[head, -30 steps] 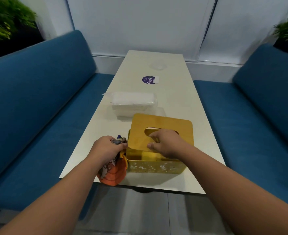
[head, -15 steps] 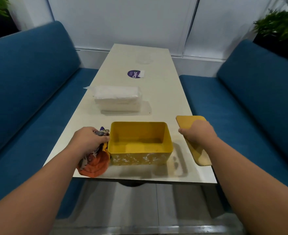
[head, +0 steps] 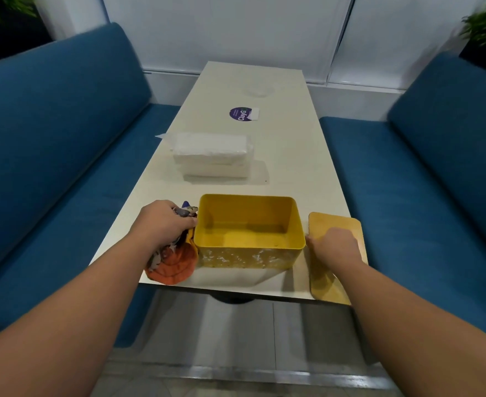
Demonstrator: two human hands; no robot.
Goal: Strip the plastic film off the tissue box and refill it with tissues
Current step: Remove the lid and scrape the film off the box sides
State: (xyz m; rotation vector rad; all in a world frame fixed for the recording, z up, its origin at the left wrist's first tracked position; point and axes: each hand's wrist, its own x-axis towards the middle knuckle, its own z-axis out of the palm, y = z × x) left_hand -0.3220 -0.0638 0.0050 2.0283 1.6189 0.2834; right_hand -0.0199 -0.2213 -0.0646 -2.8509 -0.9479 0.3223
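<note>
Head view showed the yellow tissue box (head: pixel 249 232) standing open and empty near the front edge of the white table (head: pixel 290 167), its wooden lid (head: pixel 333 224) already off and lying flat just to its right. The right hand (head: pixel 335 247) rested on that lid, fingers bent; whether it gripped the lid could not be told. The left hand (head: pixel 167 224) clutched a patterned orange cloth (head: pixel 173 262) against the box's left wall. The wrapped tissue packs (head: pixel 211 154) sat stacked farther back, apart from the box, seemingly still in their film. Unwrapping, filling and re-lidding appeared to remain.
</note>
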